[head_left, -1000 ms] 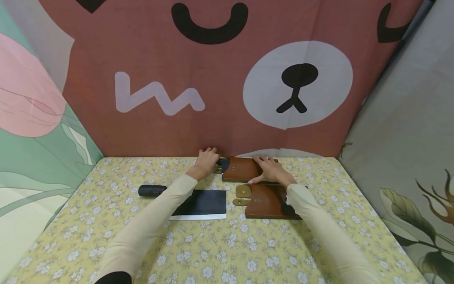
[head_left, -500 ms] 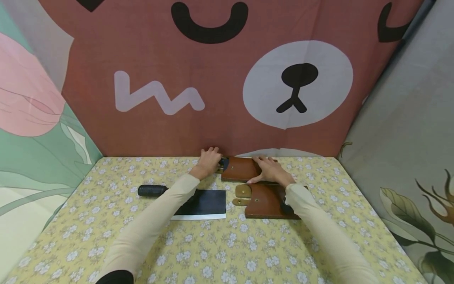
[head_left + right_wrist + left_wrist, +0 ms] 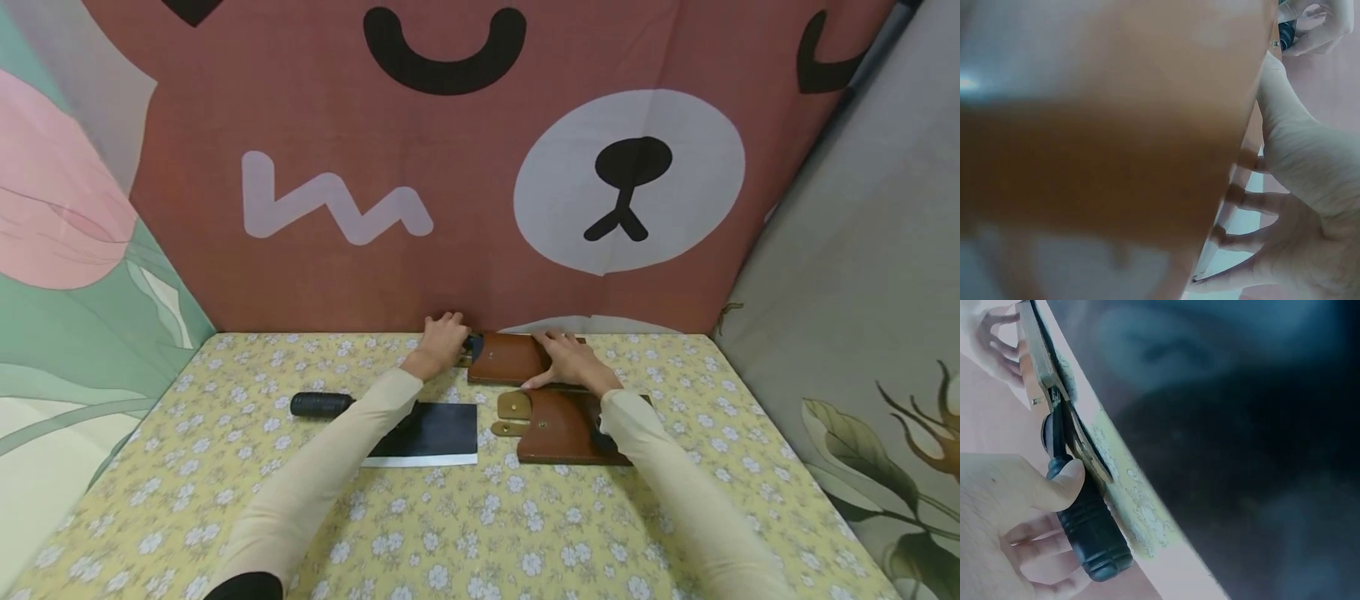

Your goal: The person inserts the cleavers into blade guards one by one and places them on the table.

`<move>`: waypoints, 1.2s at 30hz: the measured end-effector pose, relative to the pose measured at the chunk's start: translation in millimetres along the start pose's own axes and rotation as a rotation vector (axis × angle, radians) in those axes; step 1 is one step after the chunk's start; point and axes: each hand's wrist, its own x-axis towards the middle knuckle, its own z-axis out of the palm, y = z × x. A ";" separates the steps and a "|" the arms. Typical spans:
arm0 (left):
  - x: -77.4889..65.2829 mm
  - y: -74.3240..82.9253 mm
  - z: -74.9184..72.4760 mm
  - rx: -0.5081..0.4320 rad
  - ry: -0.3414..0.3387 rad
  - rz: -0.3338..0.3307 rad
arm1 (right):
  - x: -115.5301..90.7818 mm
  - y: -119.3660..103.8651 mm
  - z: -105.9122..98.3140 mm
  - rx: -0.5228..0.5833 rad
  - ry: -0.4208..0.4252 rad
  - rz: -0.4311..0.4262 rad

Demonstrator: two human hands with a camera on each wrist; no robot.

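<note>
At the back of the table, my left hand (image 3: 441,343) grips the black ribbed handle (image 3: 1094,525) of a cleaver, thumb on top and fingers curled round its side. Its dark blade (image 3: 477,347) enters a brown leather sheath (image 3: 506,357), which hides most of it. My right hand (image 3: 573,364) holds that sheath with fingers spread over its top and the thumb at its near edge. Tan straps (image 3: 1088,450) hang beside the handle in the left wrist view. Another brown sheath (image 3: 562,421) with snap straps (image 3: 513,406) lies just in front, partly under my right sleeve.
A second cleaver lies front left, its black handle (image 3: 321,405) pointing left and its dark blade (image 3: 442,427) showing a silver edge. My left forearm crosses over it. The yellow flowered tablecloth (image 3: 465,533) ends at a brown printed curtain (image 3: 330,283) behind.
My left hand has moved very slightly to the right with the cleaver, so a little less blade shows outside the sheath. The right hand has stayed in place.
</note>
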 end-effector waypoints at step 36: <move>-29.1 -32.4 -2.0 -0.172 0.114 0.159 | -12.9 -4.7 2.3 0.135 -0.015 -0.088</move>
